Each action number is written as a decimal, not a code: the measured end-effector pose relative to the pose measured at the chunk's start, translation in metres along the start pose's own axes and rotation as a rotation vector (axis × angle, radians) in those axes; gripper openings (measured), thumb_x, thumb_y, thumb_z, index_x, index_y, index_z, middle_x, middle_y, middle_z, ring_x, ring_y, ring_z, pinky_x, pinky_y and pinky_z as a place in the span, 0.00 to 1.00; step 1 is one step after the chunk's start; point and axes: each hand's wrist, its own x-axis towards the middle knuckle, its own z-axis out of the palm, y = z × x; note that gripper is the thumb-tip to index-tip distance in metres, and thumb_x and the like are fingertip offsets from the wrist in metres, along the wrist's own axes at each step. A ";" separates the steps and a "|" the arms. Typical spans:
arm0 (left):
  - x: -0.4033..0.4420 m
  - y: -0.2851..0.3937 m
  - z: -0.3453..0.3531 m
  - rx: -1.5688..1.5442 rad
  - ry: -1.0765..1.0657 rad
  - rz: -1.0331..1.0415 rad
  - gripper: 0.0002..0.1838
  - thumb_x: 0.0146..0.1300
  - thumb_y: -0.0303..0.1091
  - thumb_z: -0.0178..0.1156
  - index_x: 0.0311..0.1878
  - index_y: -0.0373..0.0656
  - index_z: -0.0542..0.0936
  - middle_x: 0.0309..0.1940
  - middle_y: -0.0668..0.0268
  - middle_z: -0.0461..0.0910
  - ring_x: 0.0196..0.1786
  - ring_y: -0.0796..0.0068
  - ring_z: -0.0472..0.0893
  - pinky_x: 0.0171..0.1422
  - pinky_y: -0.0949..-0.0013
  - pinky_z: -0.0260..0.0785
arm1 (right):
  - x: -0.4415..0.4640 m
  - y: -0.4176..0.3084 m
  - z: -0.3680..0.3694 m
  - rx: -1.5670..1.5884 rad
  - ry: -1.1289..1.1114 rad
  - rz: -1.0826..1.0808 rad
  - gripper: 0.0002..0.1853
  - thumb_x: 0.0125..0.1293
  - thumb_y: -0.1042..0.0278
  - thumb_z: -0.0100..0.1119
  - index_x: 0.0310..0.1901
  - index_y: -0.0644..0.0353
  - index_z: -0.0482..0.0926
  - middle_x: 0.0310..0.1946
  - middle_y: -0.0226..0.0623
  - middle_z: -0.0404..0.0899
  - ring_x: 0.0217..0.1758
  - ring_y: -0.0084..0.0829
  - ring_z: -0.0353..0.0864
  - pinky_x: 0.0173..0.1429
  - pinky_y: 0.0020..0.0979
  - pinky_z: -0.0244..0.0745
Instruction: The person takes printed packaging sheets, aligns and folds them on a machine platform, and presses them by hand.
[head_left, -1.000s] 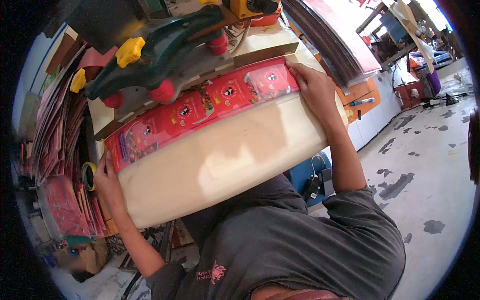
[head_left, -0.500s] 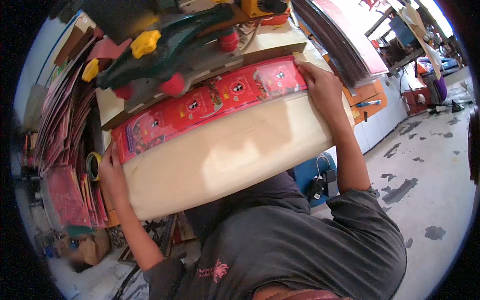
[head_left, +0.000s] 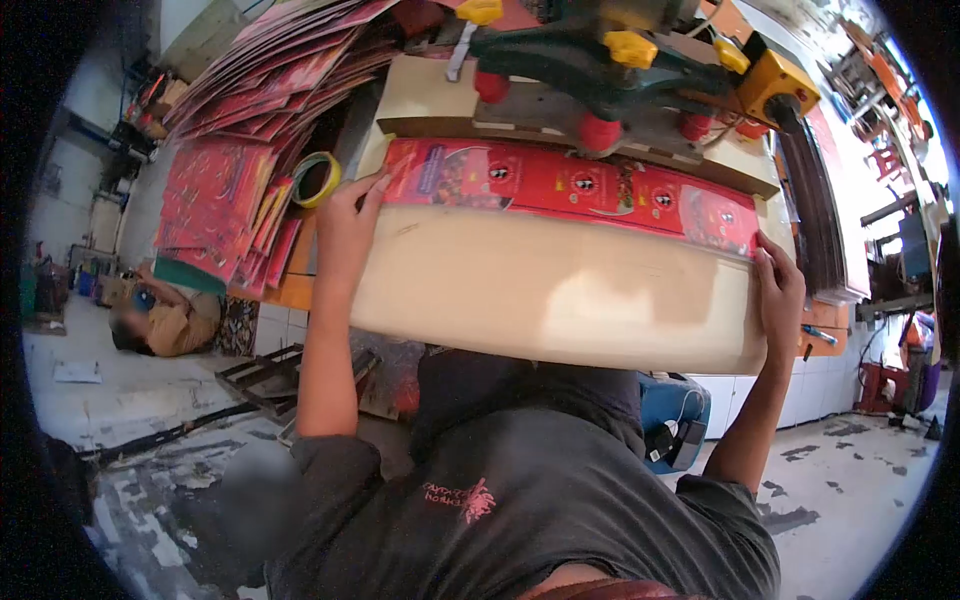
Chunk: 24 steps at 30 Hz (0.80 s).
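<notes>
A long red printed sheet point(head_left: 540, 182) with repeated round logos and food pictures lies along the far side of a cream padded board point(head_left: 520, 285). Its surface is glossy, like plastic film. My left hand point(head_left: 347, 225) pinches the sheet's left end, thumb and finger together. At the sheet's right end my right hand point(head_left: 780, 285) holds the edge with its fingertips, its palm beside the board's right side. Just beyond the sheet stands a dark green machine frame point(head_left: 560, 65) with yellow knobs and red round pads.
Stacks of red printed sheets point(head_left: 215, 205) and a yellow tape roll point(head_left: 316, 180) are at my left. A yellow control box point(head_left: 778, 90) sits back right. A blue pen point(head_left: 820, 335) lies at right. Another person point(head_left: 170, 315) is low at far left. A blue stool point(head_left: 675, 410) stands below.
The view has turned, so the board and machine appear further right and more level. Both hands remain at the sheet's ends; my left fingers are now pinched at its left end.
</notes>
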 end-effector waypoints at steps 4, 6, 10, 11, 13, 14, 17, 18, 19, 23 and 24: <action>0.000 0.002 0.000 0.009 0.005 0.039 0.16 0.71 0.39 0.63 0.51 0.36 0.87 0.39 0.47 0.85 0.40 0.50 0.84 0.47 0.59 0.75 | -0.009 -0.007 0.005 0.063 0.054 0.044 0.20 0.77 0.65 0.55 0.62 0.68 0.80 0.59 0.47 0.84 0.63 0.34 0.81 0.71 0.33 0.69; 0.000 0.000 0.000 0.014 0.009 0.059 0.16 0.71 0.39 0.63 0.51 0.36 0.87 0.39 0.47 0.85 0.40 0.49 0.84 0.48 0.59 0.75 | -0.011 -0.009 0.009 0.046 0.095 0.023 0.19 0.77 0.65 0.54 0.62 0.68 0.80 0.59 0.47 0.84 0.63 0.34 0.81 0.70 0.33 0.69; 0.000 -0.003 0.002 0.049 -0.003 0.071 0.16 0.71 0.39 0.62 0.51 0.36 0.87 0.41 0.46 0.85 0.42 0.49 0.84 0.50 0.58 0.74 | -0.011 -0.007 0.012 0.035 0.116 0.017 0.19 0.77 0.66 0.54 0.62 0.68 0.80 0.58 0.48 0.84 0.63 0.35 0.81 0.69 0.33 0.70; 0.000 -0.003 0.003 0.057 -0.010 0.058 0.16 0.71 0.38 0.62 0.51 0.36 0.87 0.42 0.46 0.85 0.43 0.48 0.84 0.51 0.58 0.74 | -0.012 -0.010 0.014 0.006 0.129 0.005 0.18 0.77 0.66 0.54 0.61 0.68 0.81 0.57 0.49 0.84 0.62 0.35 0.82 0.69 0.33 0.70; 0.000 -0.002 0.001 0.061 -0.023 0.049 0.15 0.72 0.38 0.61 0.51 0.36 0.87 0.44 0.47 0.85 0.45 0.48 0.84 0.52 0.58 0.74 | -0.015 -0.016 0.016 -0.003 0.198 -0.015 0.17 0.76 0.67 0.54 0.58 0.67 0.83 0.53 0.50 0.86 0.59 0.36 0.83 0.66 0.34 0.73; 0.000 -0.001 0.002 0.073 -0.027 0.027 0.15 0.73 0.38 0.61 0.51 0.35 0.87 0.45 0.47 0.85 0.46 0.48 0.85 0.53 0.58 0.74 | -0.015 -0.014 0.017 -0.069 0.226 -0.033 0.16 0.75 0.67 0.55 0.56 0.66 0.84 0.50 0.50 0.86 0.56 0.37 0.85 0.63 0.34 0.74; -0.001 0.009 0.001 0.023 -0.076 0.015 0.16 0.75 0.38 0.58 0.53 0.34 0.85 0.49 0.46 0.85 0.52 0.51 0.84 0.57 0.60 0.73 | -0.014 -0.008 0.017 -0.071 0.268 -0.076 0.14 0.74 0.69 0.58 0.55 0.65 0.85 0.48 0.48 0.87 0.48 0.36 0.86 0.55 0.32 0.78; -0.002 0.017 0.000 0.037 -0.065 0.017 0.17 0.76 0.38 0.57 0.54 0.34 0.85 0.50 0.46 0.85 0.53 0.52 0.84 0.58 0.60 0.73 | -0.017 -0.011 0.017 0.044 0.268 -0.018 0.14 0.74 0.70 0.59 0.55 0.64 0.85 0.47 0.48 0.87 0.46 0.35 0.87 0.53 0.31 0.79; -0.002 0.018 0.001 0.013 -0.090 0.044 0.17 0.76 0.38 0.57 0.54 0.34 0.85 0.50 0.46 0.85 0.53 0.52 0.84 0.58 0.60 0.73 | -0.015 -0.012 0.014 -0.001 0.237 -0.004 0.14 0.74 0.69 0.59 0.55 0.64 0.85 0.45 0.47 0.87 0.45 0.34 0.87 0.52 0.32 0.79; 0.001 0.023 0.000 0.090 -0.113 -0.044 0.18 0.76 0.37 0.57 0.56 0.32 0.84 0.52 0.48 0.85 0.56 0.55 0.84 0.63 0.61 0.72 | -0.015 -0.017 0.015 0.038 0.271 0.016 0.13 0.73 0.70 0.60 0.55 0.63 0.86 0.44 0.47 0.86 0.43 0.34 0.86 0.50 0.31 0.78; 0.001 0.024 0.000 0.114 -0.136 -0.104 0.18 0.76 0.37 0.57 0.57 0.32 0.84 0.54 0.49 0.85 0.58 0.57 0.84 0.66 0.62 0.71 | -0.015 -0.016 0.015 0.042 0.270 0.006 0.13 0.73 0.70 0.60 0.55 0.63 0.86 0.42 0.47 0.86 0.42 0.34 0.86 0.49 0.31 0.78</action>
